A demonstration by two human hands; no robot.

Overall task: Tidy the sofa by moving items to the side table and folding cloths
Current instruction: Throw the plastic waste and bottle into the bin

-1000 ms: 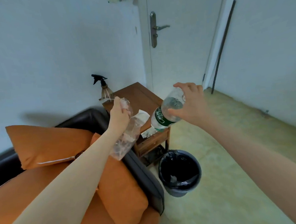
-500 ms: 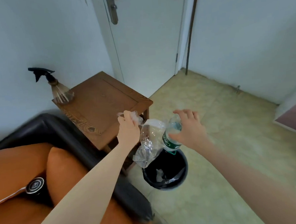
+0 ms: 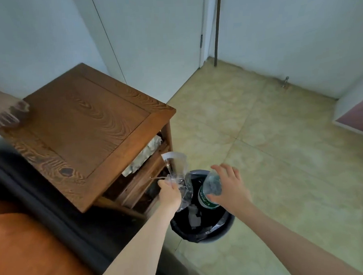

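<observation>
head view looks down on a round dark bin [image 3: 227, 229] standing on the tiled floor [image 3: 282, 153], just beside the front corner of the wooden desk [image 3: 87, 125]. the bin is lined with a black bag, and pale crumpled scraps [image 3: 194, 217] lie at its bottom. over its rim the right hand [image 3: 231, 187] holds a clear plastic bottle [image 3: 209, 190] with a green label, thumb under it and fingers spread over the top; the bottle tilts with its labelled part lowest, inside the bin's mouth. the left hand [image 3: 169, 192] grips a crumpled clear plastic bag [image 3: 179, 175], part of it standing up above the fist and part hanging down over the bin's near rim. below the desk top an open compartment holds whitish crumpled paper or cloth [image 3: 144, 156]; which of the two is hard to tell. lower compartments are dark and their contents cannot be made out. at the far left corner of the desk a blurred, ribbed brownish object [image 3: 6, 113] is cut off by the frame edge. the sofa's black armrest [image 3: 32, 191] runs along the near side of the desk, and an orange cushion [image 3: 24, 250] fills the lower left corner, cut off. the bottle's cap end is hidden behind the right hand.
</observation>
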